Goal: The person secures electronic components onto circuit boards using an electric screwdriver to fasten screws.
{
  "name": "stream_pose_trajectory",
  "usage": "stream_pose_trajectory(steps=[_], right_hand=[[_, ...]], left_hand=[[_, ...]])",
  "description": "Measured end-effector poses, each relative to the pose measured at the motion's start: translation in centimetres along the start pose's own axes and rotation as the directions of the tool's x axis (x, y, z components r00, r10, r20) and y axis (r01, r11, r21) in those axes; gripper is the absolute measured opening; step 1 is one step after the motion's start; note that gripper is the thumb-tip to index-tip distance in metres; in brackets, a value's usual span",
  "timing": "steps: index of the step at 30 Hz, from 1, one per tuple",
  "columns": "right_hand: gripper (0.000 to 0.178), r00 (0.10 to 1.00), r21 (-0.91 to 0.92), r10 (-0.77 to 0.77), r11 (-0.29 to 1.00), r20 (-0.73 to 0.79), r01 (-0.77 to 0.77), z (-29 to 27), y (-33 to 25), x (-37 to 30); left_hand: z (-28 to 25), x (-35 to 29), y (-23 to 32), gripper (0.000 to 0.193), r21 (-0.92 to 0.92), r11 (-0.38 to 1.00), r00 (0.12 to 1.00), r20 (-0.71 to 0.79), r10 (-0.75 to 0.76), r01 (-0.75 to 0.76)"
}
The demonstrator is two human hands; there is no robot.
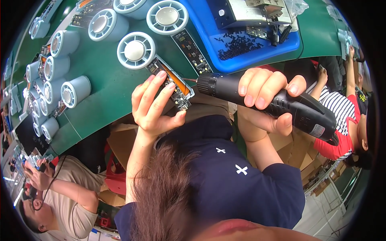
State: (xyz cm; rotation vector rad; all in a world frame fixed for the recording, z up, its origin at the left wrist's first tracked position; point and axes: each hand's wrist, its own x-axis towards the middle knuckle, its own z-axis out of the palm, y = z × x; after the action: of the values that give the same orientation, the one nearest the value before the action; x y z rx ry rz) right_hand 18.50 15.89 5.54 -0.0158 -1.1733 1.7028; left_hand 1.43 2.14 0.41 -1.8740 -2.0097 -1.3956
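Note:
My left hand point(155, 104) grips a narrow black circuit board with an orange strip in a pale frame point(173, 83), held at the near edge of the green bench point(104, 100). My right hand point(265, 94) is wrapped around a black electric screwdriver point(273, 102). Its bit tip touches the right end of the board. A pale blue round fan housing point(136, 50) lies just beyond the board.
Several pale blue cylindrical housings point(75, 91) line the bench's left side, with more circuit boards point(191, 50) among them. A blue tray point(257, 44) holds small black screws and a metal fixture. Other people work at the lower left point(60, 201) and right point(345, 116).

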Motion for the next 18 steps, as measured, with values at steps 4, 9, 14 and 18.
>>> stream_pose_trajectory(steps=[4, 9, 14, 18], right_hand=[[0.039, 0.999, -0.024, 0.023, 0.999, -0.035, -0.024, 0.3, -0.3, -0.7], [0.038, 0.999, -0.072, 0.007, 0.997, -0.047, -0.01, 0.7, -0.8, -1.3], [0.037, 0.987, -0.162, -0.138, 0.979, -0.076, 0.125, 1.8, -0.1, -1.2], [0.037, 0.979, -0.079, -0.18, 0.982, -0.094, 0.173, 1.8, 0.3, -0.5]], left_hand=[[-0.1, 0.0, 0.1, 0.042, 0.012, 1.0, 1.0, 0.004, -0.003, 0.003], [-0.1, -0.1, 0.2, 0.042, 0.012, 1.0, 1.0, 0.01, 0.002, -0.002], [0.0, -0.2, 0.3, 0.042, 0.015, 1.0, 1.0, 0.006, -0.003, 0.003], [-0.1, -0.1, 0.7, 0.038, 0.015, 1.0, 1.0, -0.019, -0.002, 0.002]])
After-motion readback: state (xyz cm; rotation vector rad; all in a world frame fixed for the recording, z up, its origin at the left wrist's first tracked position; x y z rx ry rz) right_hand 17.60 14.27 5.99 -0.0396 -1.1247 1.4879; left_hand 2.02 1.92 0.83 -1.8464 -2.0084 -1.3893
